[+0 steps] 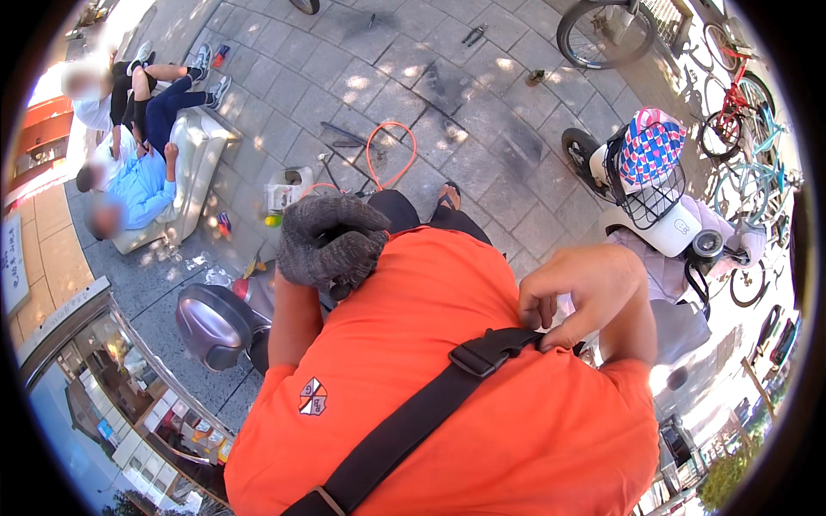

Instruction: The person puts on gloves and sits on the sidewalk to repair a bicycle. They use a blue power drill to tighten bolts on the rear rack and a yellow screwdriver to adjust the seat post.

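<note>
My left hand (334, 239) wears a grey knit glove and is raised in front of my left side. Its fingers curl inward, and whatever they may hold is hidden. Bare, my right hand (594, 288) pinches the edge of a black chest strap (409, 413) at the right side of my chest. Just left of those fingertips, a black plastic buckle (483, 353) joins the strap, which crosses my orange shirt (516, 421) diagonally.
An orange hose (415, 146) loops over the paving ahead, beside a white container (288, 187). Pliers (473, 34) lie farther off. Two people sit on a pale sofa (194, 176) at left. A scooter with a basket (650, 193) stands at right; a silver-purple top box (211, 322) is at near left.
</note>
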`<state>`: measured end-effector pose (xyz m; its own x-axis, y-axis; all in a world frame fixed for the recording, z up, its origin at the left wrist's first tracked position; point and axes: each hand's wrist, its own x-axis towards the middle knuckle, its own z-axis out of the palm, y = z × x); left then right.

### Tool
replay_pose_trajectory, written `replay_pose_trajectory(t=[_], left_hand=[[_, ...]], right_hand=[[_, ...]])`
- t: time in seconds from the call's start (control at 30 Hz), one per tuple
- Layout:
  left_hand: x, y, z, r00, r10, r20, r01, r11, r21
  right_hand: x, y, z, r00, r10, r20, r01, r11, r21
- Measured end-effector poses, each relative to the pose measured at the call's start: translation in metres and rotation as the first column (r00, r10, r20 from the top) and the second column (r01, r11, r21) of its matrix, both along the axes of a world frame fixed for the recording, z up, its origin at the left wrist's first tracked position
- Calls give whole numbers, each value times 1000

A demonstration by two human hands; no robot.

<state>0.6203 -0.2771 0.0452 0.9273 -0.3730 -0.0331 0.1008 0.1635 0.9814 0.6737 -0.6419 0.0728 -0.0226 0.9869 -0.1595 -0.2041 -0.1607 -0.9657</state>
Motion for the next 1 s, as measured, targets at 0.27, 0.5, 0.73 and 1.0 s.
replay_pose_trajectory(t=[0.27, 0.5, 0.73, 1.0], left_hand=[[99, -21, -45, 861, 450, -238, -457, 889, 28], [224, -15, -83, 739, 457, -496, -620, 748, -235], [365, 23, -115, 706, 567, -425, -641, 767, -42], [462, 34, -137, 860, 465, -208, -394, 866, 307]], right_hand=[[73, -7, -31, 872, -465, -151, 417, 869, -267], [170, 128, -118, 633, -765, -117, 758, 644, -104], [273, 147, -189, 355, -822, -445, 844, 487, -225], [362, 117, -130, 41, -843, -536, 946, 206, -251]])
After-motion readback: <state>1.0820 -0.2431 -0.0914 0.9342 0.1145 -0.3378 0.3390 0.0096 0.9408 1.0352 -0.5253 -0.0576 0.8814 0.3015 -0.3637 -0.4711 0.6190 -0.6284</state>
